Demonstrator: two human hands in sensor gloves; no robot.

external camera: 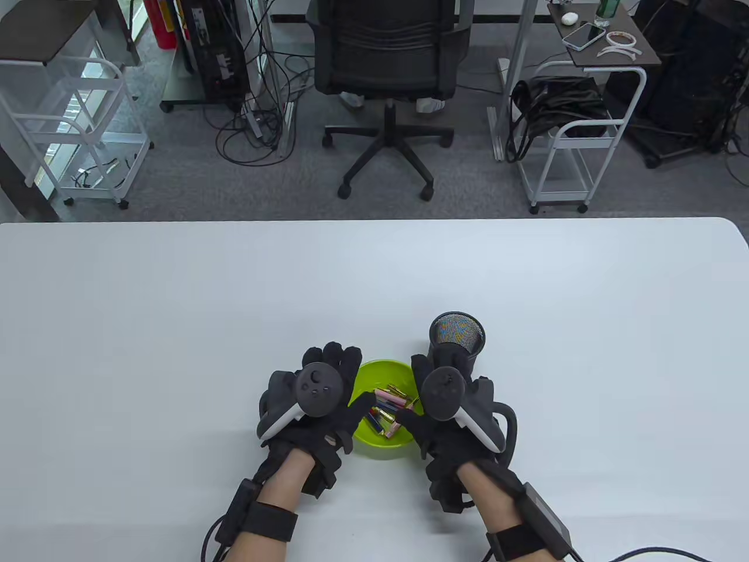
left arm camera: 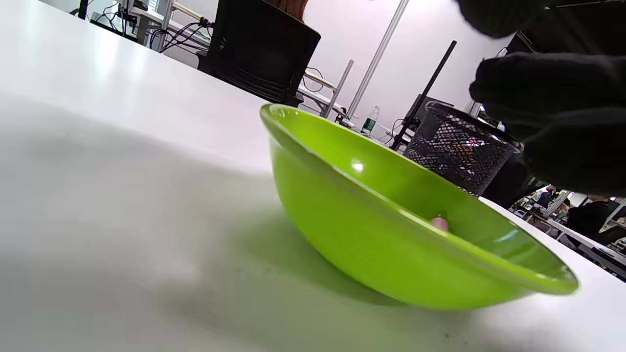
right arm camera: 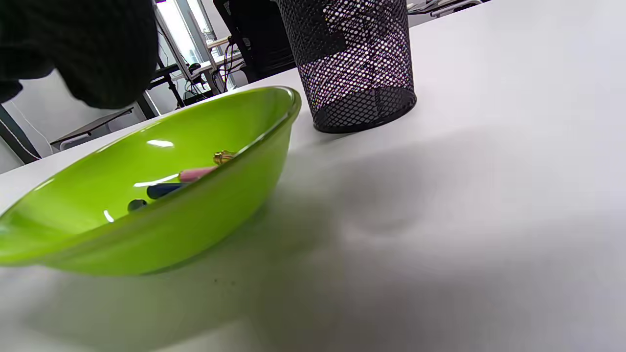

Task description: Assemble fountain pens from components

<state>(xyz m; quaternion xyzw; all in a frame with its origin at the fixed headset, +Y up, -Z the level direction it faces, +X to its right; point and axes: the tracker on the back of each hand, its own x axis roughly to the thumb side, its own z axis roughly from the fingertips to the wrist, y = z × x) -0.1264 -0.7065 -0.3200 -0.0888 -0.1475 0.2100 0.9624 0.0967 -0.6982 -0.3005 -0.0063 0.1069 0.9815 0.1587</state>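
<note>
I had both hands at the green bowl (external camera: pixel 374 374) of pen parts (external camera: pixel 387 410), my left hand (external camera: pixel 319 404) at its 9 o'clock, right hand (external camera: pixel 447 410) at 3. Whether either gripped a part, I couldn't tell. The mesh cup (external camera: pixel 457 338) stood at the bowl's 1 o'clock.

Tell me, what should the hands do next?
Probably pick one pen part out of the bowl. Both the left hand and the right hand hover over its edges, and no part looks held yet.
</note>
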